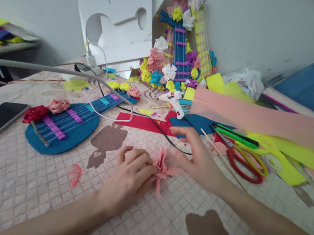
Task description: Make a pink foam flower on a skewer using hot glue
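Pink paper (161, 165) folded into spiky points sits on the grid-patterned worktop (141, 233) against the curled left hand (129, 178), its grip hidden, while the right hand (202, 165) hovers loosely spread nearby.

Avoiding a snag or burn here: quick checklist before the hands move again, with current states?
1. Left hand on the pink folded paper: ok, fingers touch its edge; grip firmness cannot tell.
2. Right hand free: ok, open beside the paper, holding nothing visible.
3. Black cable clear of the hands: not ok, it runs close by the right thumb.
4. White glue gun cool: cannot tell, heat isn't visible.
5. Red-handled scissors out of the hands' grasp: ok, lying to the right of the right hand.
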Demonstrator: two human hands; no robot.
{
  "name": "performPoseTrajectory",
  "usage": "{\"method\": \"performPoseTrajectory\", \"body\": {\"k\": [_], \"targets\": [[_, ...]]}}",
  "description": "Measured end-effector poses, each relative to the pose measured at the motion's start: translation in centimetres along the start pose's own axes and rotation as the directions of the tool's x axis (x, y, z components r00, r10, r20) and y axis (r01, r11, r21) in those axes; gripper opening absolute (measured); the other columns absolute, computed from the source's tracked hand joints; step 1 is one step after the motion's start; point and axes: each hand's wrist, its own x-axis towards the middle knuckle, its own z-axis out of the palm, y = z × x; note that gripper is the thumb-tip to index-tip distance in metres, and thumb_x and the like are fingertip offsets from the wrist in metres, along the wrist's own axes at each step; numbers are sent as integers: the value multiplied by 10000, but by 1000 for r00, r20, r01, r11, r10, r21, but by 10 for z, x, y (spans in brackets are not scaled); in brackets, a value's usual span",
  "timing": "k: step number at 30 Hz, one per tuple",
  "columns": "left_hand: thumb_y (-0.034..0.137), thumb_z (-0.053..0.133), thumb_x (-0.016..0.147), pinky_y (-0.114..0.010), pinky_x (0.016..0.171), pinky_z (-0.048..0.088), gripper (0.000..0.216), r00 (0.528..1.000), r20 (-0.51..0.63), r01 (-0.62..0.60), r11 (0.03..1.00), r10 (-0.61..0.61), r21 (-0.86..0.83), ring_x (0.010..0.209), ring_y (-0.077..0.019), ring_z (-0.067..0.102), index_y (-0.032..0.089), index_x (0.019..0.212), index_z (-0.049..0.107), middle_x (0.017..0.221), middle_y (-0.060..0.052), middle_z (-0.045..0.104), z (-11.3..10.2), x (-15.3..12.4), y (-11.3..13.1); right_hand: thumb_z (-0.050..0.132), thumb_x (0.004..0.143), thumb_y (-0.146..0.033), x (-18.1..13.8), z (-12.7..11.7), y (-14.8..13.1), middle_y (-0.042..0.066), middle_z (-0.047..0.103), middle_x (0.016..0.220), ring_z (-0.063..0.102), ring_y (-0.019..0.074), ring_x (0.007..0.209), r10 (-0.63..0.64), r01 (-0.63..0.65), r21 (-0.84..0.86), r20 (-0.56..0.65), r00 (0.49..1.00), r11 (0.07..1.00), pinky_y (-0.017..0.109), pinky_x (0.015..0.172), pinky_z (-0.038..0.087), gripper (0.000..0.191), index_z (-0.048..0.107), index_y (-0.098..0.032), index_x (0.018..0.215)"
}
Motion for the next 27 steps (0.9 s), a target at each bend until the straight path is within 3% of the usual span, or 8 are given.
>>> {"method": "performPoseTrajectory", "body": {"k": [3,5,8,14,27], "targets": [[225,496,923,-400,963,243,132,1000,7,-2,1000,1,10,946,-169,506,223,896,625,901,-7,612,0,0,1,497,827,-201,-30,11,-21,92,444,1284,394,252,1241,-18,17,23,27,999,1000,491,1014,384,437,406,-251,1251],[231,495,925,-404,965,238,132,1000,10,-4,1000,4,13,962,-172,500,225,901,624,910,-8,614,0,0,1,488,809,-176,-38,18,-21,98,420,1300,385,255,1253,5,-6,52,14,1000,999,478,978,435,448,404,-255,1242],[214,496,922,-408,967,226,127,1000,11,-3,1000,3,6,978,-175,492,229,906,620,918,-4,616,1,-1,0,478,795,-162,-40,25,-15,105,384,1335,377,264,1268,42,-42,75,9,999,996,460,913,492,467,397,-263,1244],[202,503,915,-415,970,224,114,1000,-2,-3,1000,3,-7,984,-181,490,223,906,614,924,-5,615,2,0,0,533,753,-144,-39,33,-12,113,346,1369,319,278,1303,7,-7,1,-14,1000,1000,513,1036,365,533,389,-238,1257],[214,482,927,-414,975,227,124,1000,-1,-15,1000,15,-22,996,-183,468,231,925,605,942,-10,603,1,-3,-1,535,767,-137,-39,35,-12,106,378,1325,351,259,1268,-4,4,-4,-5,1000,1000,495,1034,362,501,411,-235,1243]]}}
